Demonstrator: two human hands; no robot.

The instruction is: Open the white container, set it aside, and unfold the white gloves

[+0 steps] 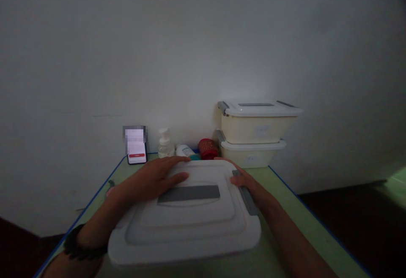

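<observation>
On lid (190, 223): left hand (151, 181), right hand (251, 186)

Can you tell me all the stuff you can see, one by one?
White plastic box lid with a grey strip: one, white and grey, front middle, under both hands.
Cream plastic tubs with white lids: two, cream, stacked at the back right.
Red round pot: one, red, left of the tubs.
White tube with a teal cap: one, white, lying behind the lid.
Clear pump bottle: one, clear, left of the tube.
Phone: one, lit screen, leaning on the wall, back left.
Green table with a blue edge: one, green, under everything.
Dark wristband: one, dark, left wrist.
Left hand: one, flat on the lid.
Right hand: one, on the lid's right edge.
</observation>
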